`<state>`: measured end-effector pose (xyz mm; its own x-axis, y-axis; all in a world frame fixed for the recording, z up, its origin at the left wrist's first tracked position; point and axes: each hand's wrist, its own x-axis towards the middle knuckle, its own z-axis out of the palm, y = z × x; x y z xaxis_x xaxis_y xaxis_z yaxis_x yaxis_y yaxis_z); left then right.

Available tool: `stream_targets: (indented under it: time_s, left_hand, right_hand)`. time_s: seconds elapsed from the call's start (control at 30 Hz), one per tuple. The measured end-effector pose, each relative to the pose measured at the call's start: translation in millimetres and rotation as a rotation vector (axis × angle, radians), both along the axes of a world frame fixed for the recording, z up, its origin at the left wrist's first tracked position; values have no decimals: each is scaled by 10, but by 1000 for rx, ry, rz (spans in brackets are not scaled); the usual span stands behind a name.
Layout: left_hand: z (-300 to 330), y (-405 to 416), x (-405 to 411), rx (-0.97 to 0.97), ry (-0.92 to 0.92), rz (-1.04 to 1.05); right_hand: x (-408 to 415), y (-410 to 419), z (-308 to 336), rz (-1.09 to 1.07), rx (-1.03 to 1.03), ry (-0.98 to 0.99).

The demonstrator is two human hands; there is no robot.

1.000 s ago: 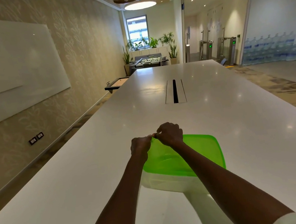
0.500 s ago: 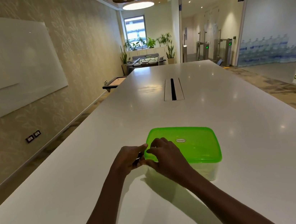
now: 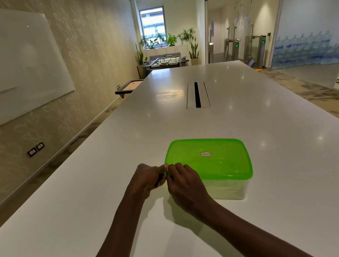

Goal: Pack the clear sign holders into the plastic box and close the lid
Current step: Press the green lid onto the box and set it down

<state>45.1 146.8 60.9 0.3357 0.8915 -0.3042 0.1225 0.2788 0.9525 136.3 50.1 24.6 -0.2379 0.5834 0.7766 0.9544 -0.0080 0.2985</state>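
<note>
A clear plastic box (image 3: 228, 189) sits on a long white surface (image 3: 88, 203), close to the person. A bright green lid (image 3: 209, 159) lies flat on top of the box and covers it all the way. A small oval sticker (image 3: 206, 154) is in the middle of the lid. The box wall looks misty, so I cannot tell what is inside it.

Both hands are at the near left corner of the lid. The left hand (image 3: 147, 179) is just beside the box, and its fingers (image 3: 161, 169) are curled and pinch the lid's edge at the corner. The right hand (image 3: 184, 185) is in front of the box. Its fingers (image 3: 177, 168) are curled too and pinch the same corner from the other side. The two hands touch each other there. Both arms reach in from the bottom of the view.

Farther along the surface there is a long dark slot (image 3: 197, 94) in the middle. A big whiteboard (image 3: 10, 69) hangs on the left wall. At the far end of the room are green plants (image 3: 171, 39) under a window (image 3: 152, 21), and a table football game (image 3: 165, 61). Stacks of water bottles (image 3: 304, 49) stand far off to the right.
</note>
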Motion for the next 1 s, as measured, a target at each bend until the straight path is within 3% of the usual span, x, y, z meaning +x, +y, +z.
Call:
stream_targets:
  time_s: [0.3, 0.43, 0.5, 0.6, 0.73, 0.9, 1.0]
  left_hand:
    - [36, -53, -30, 63, 7, 8]
    - [28, -58, 38, 472, 397, 36]
    - [63, -192, 129, 707, 490, 43]
    - [80, -500, 350, 956, 380, -8]
    - [14, -922, 659, 1138, 111, -262]
    - [-208, -1126, 900, 1286, 185, -548]
    - [-288, -1131, 979, 1511, 276, -540]
  right_hand:
    - [156, -231, -10, 33, -114, 159]
    - [404, -548, -30, 67, -103, 386]
    - [588, -721, -29, 14, -69, 437]
    - [886, -978, -40, -62, -25, 526]
    - [1257, -1276, -74, -78, -63, 513]
    - [1517, -1419, -73, -42, -99, 433]
    - [1560, -1403, -104, -4, -63, 349]
